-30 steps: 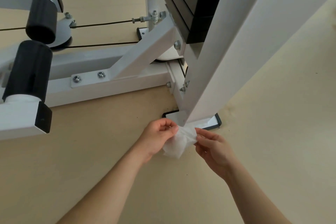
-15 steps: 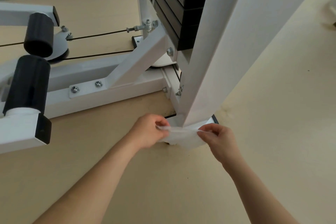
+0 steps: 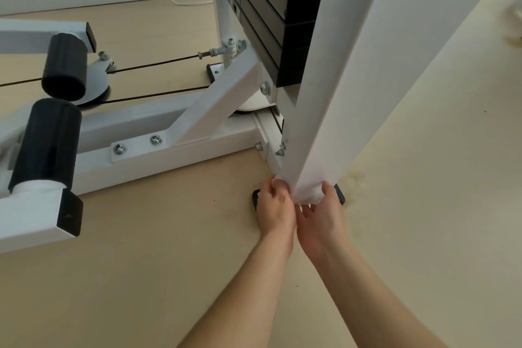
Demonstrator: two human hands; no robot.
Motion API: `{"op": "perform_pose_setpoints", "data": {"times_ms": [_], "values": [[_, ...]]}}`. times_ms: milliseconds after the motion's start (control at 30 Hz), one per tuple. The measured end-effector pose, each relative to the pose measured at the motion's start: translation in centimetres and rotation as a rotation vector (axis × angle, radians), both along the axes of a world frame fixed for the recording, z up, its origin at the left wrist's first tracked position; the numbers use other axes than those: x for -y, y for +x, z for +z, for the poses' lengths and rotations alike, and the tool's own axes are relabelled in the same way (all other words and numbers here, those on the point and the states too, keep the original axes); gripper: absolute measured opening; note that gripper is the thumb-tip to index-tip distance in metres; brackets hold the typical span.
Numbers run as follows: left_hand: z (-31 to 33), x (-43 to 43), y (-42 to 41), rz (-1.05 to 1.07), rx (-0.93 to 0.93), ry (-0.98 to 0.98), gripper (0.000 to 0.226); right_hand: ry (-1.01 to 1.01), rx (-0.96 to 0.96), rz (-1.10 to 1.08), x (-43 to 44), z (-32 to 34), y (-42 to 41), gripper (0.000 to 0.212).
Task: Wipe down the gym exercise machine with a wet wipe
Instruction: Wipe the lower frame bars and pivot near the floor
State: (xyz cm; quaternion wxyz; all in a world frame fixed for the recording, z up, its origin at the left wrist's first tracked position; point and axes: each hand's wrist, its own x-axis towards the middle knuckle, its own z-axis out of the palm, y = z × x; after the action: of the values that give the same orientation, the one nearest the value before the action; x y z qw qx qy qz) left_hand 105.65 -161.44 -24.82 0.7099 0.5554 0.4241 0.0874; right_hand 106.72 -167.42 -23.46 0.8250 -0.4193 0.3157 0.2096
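Two hands now meet at the foot of the white upright post (image 3: 339, 79) of the exercise machine (image 3: 197, 151). The left hand (image 3: 275, 207) and right hand (image 3: 323, 216) lie side by side, almost touching. Half a second ago they were apart, with the wet wipe stretched between them in front of the post. The wet wipe (image 3: 310, 192) is now wrapped round the post's lower end and bunched at its bottom edge.

Left grip: fingers curled, pinching one end of the wipe against the post's left face. Right grip: thumb and fingers pinching the other end on the right face.

Beside the grip on either side, black corners of the foot plate (image 3: 340, 195) rest on the floor (image 3: 169, 263). Above the grip, the black weight stack (image 3: 268, 22) sits behind the post. Left of the grip are a diagonal brace (image 3: 220, 102), two bolts (image 3: 120, 149), two black foam rollers (image 3: 46, 147) and a cable (image 3: 158, 65). The post hides the wipe's far side.
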Motion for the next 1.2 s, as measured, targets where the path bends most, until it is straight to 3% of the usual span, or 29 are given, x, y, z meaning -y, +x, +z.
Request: {"op": "perform_pose_setpoints", "data": {"times_ms": [100, 233, 333, 400, 500, 600, 667, 800, 867, 1034, 1200], "values": [[1.1, 0.7, -0.5, -0.133, 0.083, -0.15, 0.041, 0.25, 0.095, 0.062, 0.1, 2.3, 0.0, 0.045], [4.8, 0.5, -1.0, -0.238, 0.284, -0.075, 0.043, 0.372, 0.228, 0.08, 1.4, 4.0, 0.8, 0.066], [4.8, 0.3, -1.7, -0.292, 0.341, -0.041, 0.036, 0.194, 0.199, 0.051, 1.0, 3.8, -0.7, 0.049], [3.7, -0.3, -2.0, -0.341, 0.22, -0.07, 0.034, 0.104, 0.079, -0.051, 0.4, 3.0, -1.2, 0.03], [2.7, -0.7, -2.3, -0.36, 0.101, -0.144, 0.035, -0.09, 0.112, -0.029, 0.6, 2.7, -1.5, 0.061], [3.6, -0.4, -2.2, -0.445, 0.107, 0.033, 0.049, -0.424, 0.246, 0.096, 1.7, 3.2, -1.3, 0.056], [4.5, -0.3, -2.3, -0.502, 0.115, 0.227, 0.058, -0.493, 0.302, 0.068, 2.0, 3.7, -1.0, 0.041], [6.4, -1.5, -1.3, -0.483, -0.014, 0.771, 0.046, -0.351, 0.332, -0.047, 2.3, 5.7, -0.2, 0.01], [7.7, -1.7, -1.1, -0.493, -0.025, 0.921, 0.054, -0.339, 0.328, -0.067, 2.5, 6.4, 0.1, 0.008], [11.7, -0.9, -1.5, -0.352, 0.19, 1.1, 0.056, -0.319, 0.464, -0.119, 2.4, 8.8, -0.3, 0.009], [10.3, 0.1, -0.9, -0.435, 0.009, 0.932, 0.059, -0.394, 0.617, -0.148, 1.4, 9.3, -1.7, 0.019]]}}
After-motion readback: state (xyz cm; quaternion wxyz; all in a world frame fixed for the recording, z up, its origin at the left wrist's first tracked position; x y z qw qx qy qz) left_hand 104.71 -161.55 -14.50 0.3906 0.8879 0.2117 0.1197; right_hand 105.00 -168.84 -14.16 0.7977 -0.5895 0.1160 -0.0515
